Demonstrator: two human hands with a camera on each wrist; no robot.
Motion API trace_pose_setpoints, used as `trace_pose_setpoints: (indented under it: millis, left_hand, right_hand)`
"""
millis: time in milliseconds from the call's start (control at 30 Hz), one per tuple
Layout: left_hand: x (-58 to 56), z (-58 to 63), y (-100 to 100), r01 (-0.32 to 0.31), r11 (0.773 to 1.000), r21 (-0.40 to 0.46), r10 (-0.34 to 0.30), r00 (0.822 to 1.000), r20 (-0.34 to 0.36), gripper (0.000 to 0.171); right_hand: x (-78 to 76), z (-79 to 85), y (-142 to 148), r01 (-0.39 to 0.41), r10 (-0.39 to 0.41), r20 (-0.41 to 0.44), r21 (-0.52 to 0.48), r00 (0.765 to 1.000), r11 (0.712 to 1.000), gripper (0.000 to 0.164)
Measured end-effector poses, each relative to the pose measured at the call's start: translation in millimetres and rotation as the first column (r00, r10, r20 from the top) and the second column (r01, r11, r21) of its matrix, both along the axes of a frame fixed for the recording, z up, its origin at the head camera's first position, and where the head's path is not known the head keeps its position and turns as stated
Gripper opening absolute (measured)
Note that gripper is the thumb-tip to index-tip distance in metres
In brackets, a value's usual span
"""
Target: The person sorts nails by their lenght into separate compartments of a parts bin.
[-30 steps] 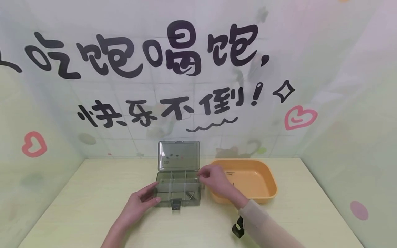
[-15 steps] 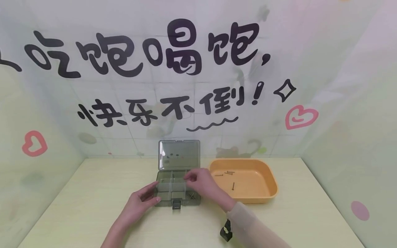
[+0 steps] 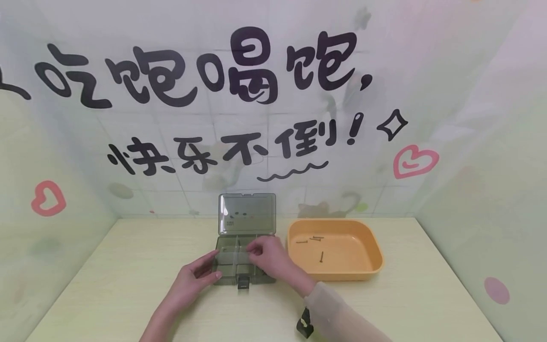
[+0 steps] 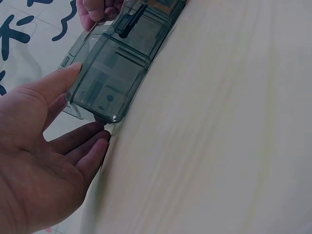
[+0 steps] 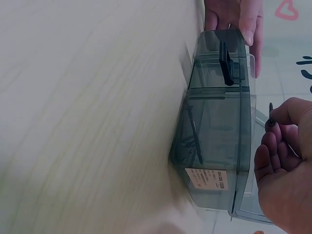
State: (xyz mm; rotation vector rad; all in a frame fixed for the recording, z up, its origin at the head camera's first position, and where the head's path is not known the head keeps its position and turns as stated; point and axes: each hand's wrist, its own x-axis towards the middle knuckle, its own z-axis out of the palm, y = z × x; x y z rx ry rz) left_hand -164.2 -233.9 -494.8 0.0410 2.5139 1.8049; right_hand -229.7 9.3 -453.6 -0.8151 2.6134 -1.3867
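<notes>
Near the middle of the desk's [image 3: 239,320] back edge, a smoky see-through box [image 3: 226,259] stands with its lid [image 3: 247,214] raised. The left hand [image 3: 190,283] is spread loosely at the box's left end, its thumb and fingers reaching the corners. Over the box, the right hand [image 3: 273,259] pinches a screw [image 5: 271,113], best made out from the wrists. That hand masks much of the right-hand compartments; through the wall a dark screw [image 5: 194,131] shows in the front right one, though I can't count what lies there. Toward the back right corner, an orange tray [image 3: 342,275] holds several loose screws [image 3: 321,256]. Both forearms are cut off below.
</notes>
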Motion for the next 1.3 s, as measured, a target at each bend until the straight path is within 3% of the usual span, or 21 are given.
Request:
trace_pose_setpoints:
  millis: [367,667,933,1133,1300]
  left_hand:
    - [0.1,2.3,-0.2,0.010,1.000,-0.003,-0.010,1.000,-0.008,0.066]
    - [-0.1,1.8,-0.6,0.019,1.000,-0.014,-0.019,1.000,-0.011,0.067]
    - [1.7,0.1,-2.1,0.005,1.000,-0.026,-0.006,1.000,-0.020,0.067]
    - [0.8,-2.2,-1.7,0.007,1.000,-0.011,-0.007,1.000,-0.018,0.068]
    - [0.5,-1.3,-0.6,0.015,1.000,-0.008,-0.016,1.000,-0.023,0.067]
  right_hand:
    - [-2.3,5.9,9.0,-0.023,0.023,0.034,-0.011,0.999,1.000,0.018]
    - [-10.2,14.4,43.2,-0.011,0.012,0.020,-0.034,1.000,0.999,0.020]
    - [-26.0,9.5,85.0,0.123,-0.123,-0.029,-0.025,0.992,0.992,0.015]
    - [-36.2,6.8,110.3,0.233,-0.232,0.064,-0.016,0.971,0.972,0.015]
    - [-40.8,1.7,128.4,0.268,-0.269,0.066,0.024,0.961,0.963,0.015]
